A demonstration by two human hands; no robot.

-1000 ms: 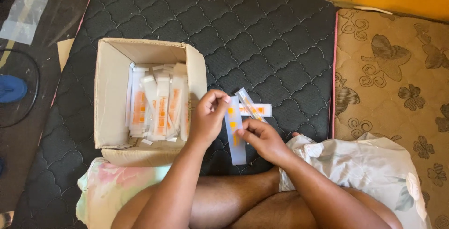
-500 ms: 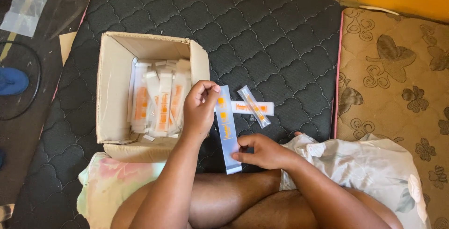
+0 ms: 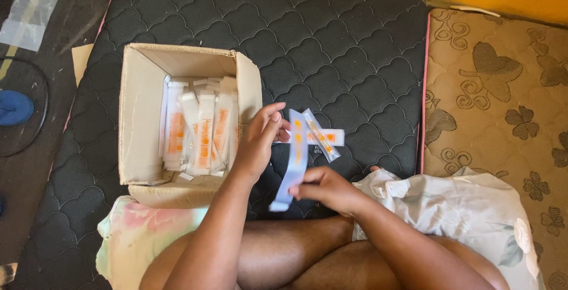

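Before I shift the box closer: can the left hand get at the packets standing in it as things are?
Probably yes. The left hand sits right beside the open cardboard box, whose flaps are folded back, and nothing covers the packets. It does pinch the long flat packet with the right hand.

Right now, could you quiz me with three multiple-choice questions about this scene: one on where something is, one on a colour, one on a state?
1. Where does the cardboard box stand?
A. on the dark quilted mattress
B. on the person's lap
C. on the beige flowered mattress

2. What colour are the marks on the long pale strip?
A. green
B. orange
C. black

3. How is that strip held?
A. lying loose on the mattress
B. by one hand only
C. by both hands

Answers:
1. A, the box sits on the dark quilted mattress, left of the hands.
2. B, orange patches run along the strip.
3. C, the left hand is at the strip's upper part and the right hand pinches it lower down.
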